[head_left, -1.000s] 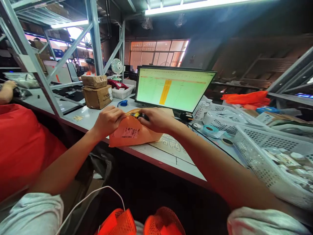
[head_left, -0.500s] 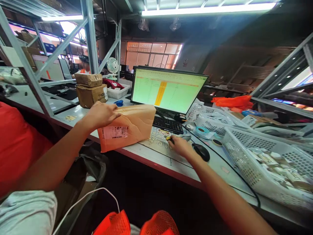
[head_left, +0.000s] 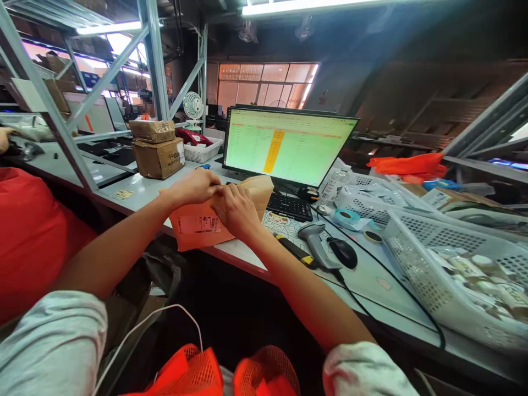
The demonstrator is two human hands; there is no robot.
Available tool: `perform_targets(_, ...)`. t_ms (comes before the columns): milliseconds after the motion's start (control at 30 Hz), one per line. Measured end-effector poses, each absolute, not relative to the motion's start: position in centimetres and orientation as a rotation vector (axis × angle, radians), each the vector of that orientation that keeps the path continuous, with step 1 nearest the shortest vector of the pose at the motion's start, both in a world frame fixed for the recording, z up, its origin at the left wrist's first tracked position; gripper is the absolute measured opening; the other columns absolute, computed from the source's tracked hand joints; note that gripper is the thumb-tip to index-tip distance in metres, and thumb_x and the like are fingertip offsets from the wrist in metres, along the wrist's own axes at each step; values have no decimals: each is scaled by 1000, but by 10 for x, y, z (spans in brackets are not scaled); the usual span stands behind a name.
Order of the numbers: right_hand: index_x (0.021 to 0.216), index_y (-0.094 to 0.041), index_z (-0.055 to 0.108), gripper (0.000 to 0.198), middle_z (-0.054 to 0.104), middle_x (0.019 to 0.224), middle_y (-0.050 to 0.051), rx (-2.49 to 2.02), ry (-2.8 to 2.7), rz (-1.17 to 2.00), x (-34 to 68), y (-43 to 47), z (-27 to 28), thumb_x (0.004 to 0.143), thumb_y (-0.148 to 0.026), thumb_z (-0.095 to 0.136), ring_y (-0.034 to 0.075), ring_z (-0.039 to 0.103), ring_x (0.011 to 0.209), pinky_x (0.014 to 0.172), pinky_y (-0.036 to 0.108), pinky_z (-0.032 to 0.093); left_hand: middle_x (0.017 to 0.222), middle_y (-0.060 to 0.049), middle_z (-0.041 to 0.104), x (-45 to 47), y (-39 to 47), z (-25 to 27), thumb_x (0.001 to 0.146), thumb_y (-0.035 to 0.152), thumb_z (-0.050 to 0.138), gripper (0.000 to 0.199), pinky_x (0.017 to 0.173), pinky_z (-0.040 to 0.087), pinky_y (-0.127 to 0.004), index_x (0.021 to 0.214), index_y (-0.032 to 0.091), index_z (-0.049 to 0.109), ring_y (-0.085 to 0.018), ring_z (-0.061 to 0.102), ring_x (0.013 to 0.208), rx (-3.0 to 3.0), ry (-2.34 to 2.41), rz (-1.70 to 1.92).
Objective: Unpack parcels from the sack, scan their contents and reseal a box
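A padded envelope (head_left: 190, 238) stands tilted at the desk's front edge, orange in the lower part and tan towards the top, with a printed label on its front. My left hand (head_left: 197, 186) is closed on its upper edge. Right beside it, my right hand (head_left: 236, 208) also grips that edge, fingers bent and almost touching the left ones. Whatever lies inside the envelope is hidden. To the right, a black and yellow utility knife (head_left: 295, 251) lies on the desk next to a grey barcode scanner (head_left: 318, 245).
A monitor (head_left: 284, 144) and keyboard (head_left: 289, 205) stand behind the envelope. A black mouse (head_left: 343, 252) sits right of the scanner, whose cable crosses the desk. White baskets (head_left: 416, 269) line the right side. Two cardboard boxes (head_left: 159, 158) are stacked at the back left, near a metal post (head_left: 153, 66).
My right hand has let go of the utility knife, leaving it on the desk, and moved left onto the envelope's upper edge beside my left hand. The left hand has shifted right along that edge.
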State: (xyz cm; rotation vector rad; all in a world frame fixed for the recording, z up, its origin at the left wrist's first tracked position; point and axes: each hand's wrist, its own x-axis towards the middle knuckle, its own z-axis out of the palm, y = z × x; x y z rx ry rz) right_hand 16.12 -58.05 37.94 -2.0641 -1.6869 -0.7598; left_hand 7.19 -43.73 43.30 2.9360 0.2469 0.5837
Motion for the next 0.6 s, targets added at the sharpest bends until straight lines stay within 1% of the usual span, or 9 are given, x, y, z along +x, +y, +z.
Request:
perform_targets(33, 115, -10, 61, 28, 67, 115, 20, -2119, -1666, -726, 161, -572, 382, 97, -32, 59, 34, 57, 109, 95, 44, 41, 83, -6, 75, 71, -437, 431, 87, 22, 54, 25, 68, 42, -30, 86, 20, 79, -20, 65, 78, 2960, 283, 561)
perform_targets(100, 115, -10, 60, 26, 68, 110, 20, -2181, -1673, -632, 161, -561, 386, 100, -31, 55, 33, 58, 106, 93, 43, 40, 87, -7, 76, 69, -436, 427, 87, 22, 53, 25, 68, 43, -31, 87, 21, 78, -22, 67, 82, 2999, 396, 567)
perform_targets(200, 121, -11, 57, 28, 71, 105, 18, -2253, -1755, -451, 156, -560, 389, 103, -29, 46, 32, 62, 100, 88, 40, 38, 93, -8, 77, 72, -428, 425, 92, 32, 54, 27, 73, 47, -34, 94, 22, 79, -26, 68, 90, 2973, 644, 731)
perform_targets(300, 114, -14, 61, 23, 73, 101, 16, -2270, -1971, -319, 140, -575, 381, 102, -23, 43, 29, 65, 92, 79, 36, 37, 96, -11, 75, 79, -407, 421, 96, 40, 53, 33, 79, 50, -39, 101, 20, 78, -29, 68, 94, 2935, 889, 845)
perform_targets(367, 113, -16, 62, 22, 74, 96, 14, -2210, -2167, -262, 130, -595, 369, 100, -22, 46, 27, 67, 87, 75, 34, 36, 98, -13, 74, 82, -385, 417, 99, 38, 48, 36, 81, 50, -41, 106, 16, 76, -29, 68, 96, 2912, 1009, 876)
perform_targets(433, 113, -16, 63, 22, 74, 89, 13, -2181, -2286, -197, 128, -620, 354, 101, -24, 46, 26, 67, 82, 74, 34, 36, 100, -15, 73, 81, -360, 413, 101, 33, 44, 37, 84, 49, -42, 111, 13, 74, -29, 68, 100, 2884, 1088, 908)
perform_targets(500, 110, -18, 64, 24, 74, 83, 11, -2237, -2273, -108, 139, -649, 339, 103, -28, 44, 25, 67, 79, 71, 33, 36, 96, -16, 73, 76, -334, 407, 100, 32, 45, 35, 84, 49, -44, 108, 12, 73, -30, 68, 100, 2857, 1157, 924)
perform_targets(567, 106, -19, 65, 26, 73, 83, 10, -2344, -2153, -58, 160, -676, 327, 104, -32, 43, 24, 67, 79, 69, 32, 35, 88, -17, 73, 70, -311, 399, 98, 39, 50, 34, 81, 50, -44, 96, 15, 74, -32, 69, 97, 2806, 1193, 934)
perform_targets(600, 105, -20, 66, 27, 73, 84, 10, -2396, -2070, -66, 171, -689, 322, 104, -33, 42, 23, 67, 79, 69, 31, 34, 85, -17, 72, 67, -301, 394, 97, 44, 51, 37, 80, 50, -45, 90, 16, 74, -33, 69, 95, 2782, 1194, 922)
